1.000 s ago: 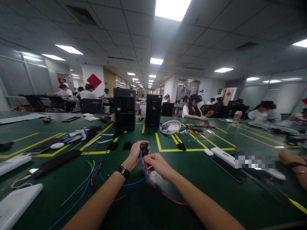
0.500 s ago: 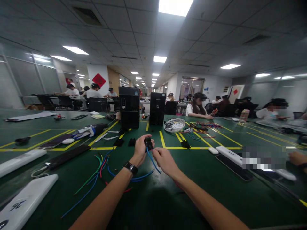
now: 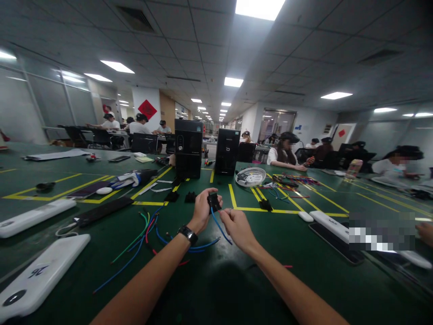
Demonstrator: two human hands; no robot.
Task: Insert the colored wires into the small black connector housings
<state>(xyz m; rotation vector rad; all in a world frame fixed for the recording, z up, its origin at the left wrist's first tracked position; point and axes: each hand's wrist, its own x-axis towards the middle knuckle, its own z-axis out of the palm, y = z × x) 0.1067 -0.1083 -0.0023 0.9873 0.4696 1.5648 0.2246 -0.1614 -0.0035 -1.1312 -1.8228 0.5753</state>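
Observation:
My left hand (image 3: 200, 208) wraps its fingers round a small black block (image 3: 214, 202), raised over the green table. One blue wire (image 3: 221, 228) comes out of the block and hangs down to the right. Close against the block's right side, my right hand (image 3: 238, 228) pinches a thin red wire, mostly hidden by the fingers. A red wire end (image 3: 287, 266) shows past my right forearm; whether it is the same wire I cannot tell. Loose blue wires (image 3: 203, 247) and green wires (image 3: 130, 246) lie on the table left of and below my hands.
Two black computer towers (image 3: 188, 153) stand ahead. Similar black pieces (image 3: 265, 204) lie near the yellow tape lines. A white basket (image 3: 251, 177) and bundled wires (image 3: 294, 180) are at the right. White power banks (image 3: 43, 275) flank me. A co-worker (image 3: 286, 155) sits across the table.
The view has turned slightly left, so everything appears shifted right. Both hands keep their hold close together, with little visible movement.

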